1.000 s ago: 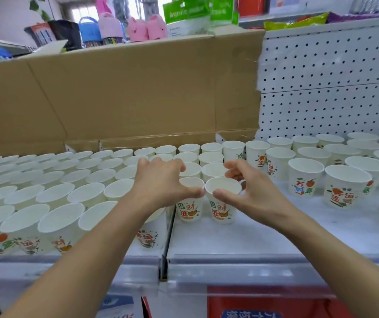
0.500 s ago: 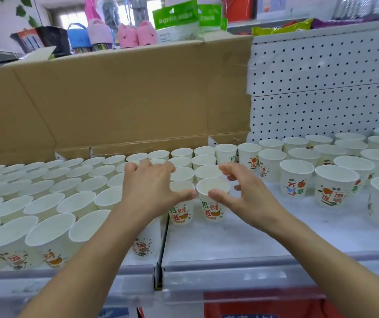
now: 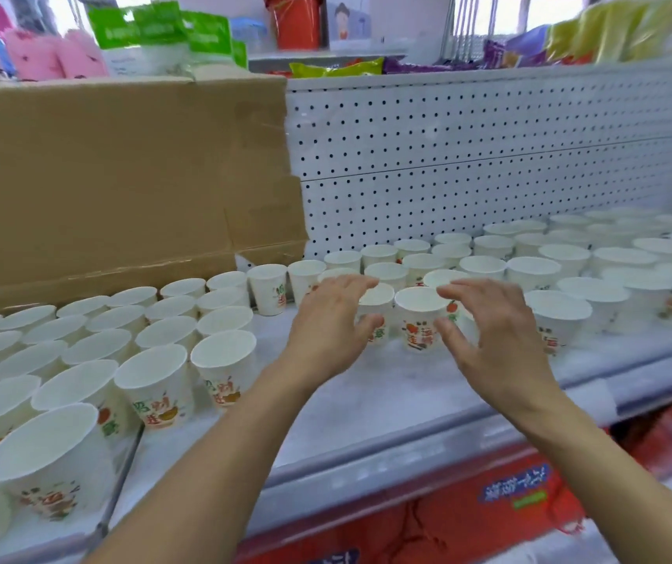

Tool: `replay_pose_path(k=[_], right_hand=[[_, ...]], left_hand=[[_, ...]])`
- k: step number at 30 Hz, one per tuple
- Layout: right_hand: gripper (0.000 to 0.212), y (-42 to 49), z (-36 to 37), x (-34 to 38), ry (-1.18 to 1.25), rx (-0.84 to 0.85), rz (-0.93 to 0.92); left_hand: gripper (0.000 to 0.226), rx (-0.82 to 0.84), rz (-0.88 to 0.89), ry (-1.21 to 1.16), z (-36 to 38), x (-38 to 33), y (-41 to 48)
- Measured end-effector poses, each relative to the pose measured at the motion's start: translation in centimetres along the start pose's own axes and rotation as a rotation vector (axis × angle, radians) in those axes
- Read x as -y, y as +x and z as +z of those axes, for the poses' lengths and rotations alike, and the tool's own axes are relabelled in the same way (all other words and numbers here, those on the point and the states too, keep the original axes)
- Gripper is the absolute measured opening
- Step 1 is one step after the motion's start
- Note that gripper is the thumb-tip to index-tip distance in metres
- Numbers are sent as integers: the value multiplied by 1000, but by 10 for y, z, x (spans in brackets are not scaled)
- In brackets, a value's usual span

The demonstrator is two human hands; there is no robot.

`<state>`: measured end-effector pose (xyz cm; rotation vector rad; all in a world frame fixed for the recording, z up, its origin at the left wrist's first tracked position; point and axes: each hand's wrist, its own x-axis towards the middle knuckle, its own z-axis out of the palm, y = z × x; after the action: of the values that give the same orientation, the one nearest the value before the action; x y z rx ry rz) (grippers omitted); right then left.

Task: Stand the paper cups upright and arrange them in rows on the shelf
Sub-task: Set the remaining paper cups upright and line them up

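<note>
Beside cups (image 3: 417, 319): left grip (image 3: 326, 325), right grip (image 3: 490, 333) (wide)

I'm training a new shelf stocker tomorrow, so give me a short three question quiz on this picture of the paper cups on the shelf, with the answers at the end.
1. Fill in: the printed cup between the left hand and the right hand stands ____.
2. True or false: both hands are over the tightly packed cups at the left of the shelf.
3. What stands behind those packed cups? A cardboard; B a glass door; C a curtain.
Key: 1 upright. 2 false: they reach for the looser cups in front of the pegboard. 3 A.
</note>
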<state>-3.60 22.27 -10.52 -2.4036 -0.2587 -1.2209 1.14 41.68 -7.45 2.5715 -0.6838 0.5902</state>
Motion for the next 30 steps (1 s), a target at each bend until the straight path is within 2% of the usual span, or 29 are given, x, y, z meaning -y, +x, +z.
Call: replay_pose_path(k=[5, 8, 10, 14, 17, 21, 24, 27, 30], right_hand=[[30, 13, 6, -12, -261, 130, -187], [11, 24, 13, -11, -366, 252, -190], [5, 23, 16, -10, -315, 247, -208], [5, 8, 15, 7, -80, 133, -259], [6, -1, 13, 32, 87, 98, -293], [13, -8, 9, 69, 198, 87, -317], [13, -14, 10, 100, 317, 144, -341], [14, -19, 18, 128, 329, 199, -401], [12, -23, 24, 147, 295, 218, -448]], left_hand=[[27, -10, -99, 224, 11, 2, 22], [24, -31, -105, 223, 7, -10, 12], [24, -96, -99, 220, -2, -19, -5], [16, -293, -124, 128, -21, -24, -57], [13, -377, -148, 112, -39, -20, -98], [14, -400, -135, 226, -77, 2, -145], [15, -374, -154, 357, -105, 23, -169], [18, -305, -182, 426, -117, 36, -180], [10, -236, -177, 466, -118, 43, -186]])
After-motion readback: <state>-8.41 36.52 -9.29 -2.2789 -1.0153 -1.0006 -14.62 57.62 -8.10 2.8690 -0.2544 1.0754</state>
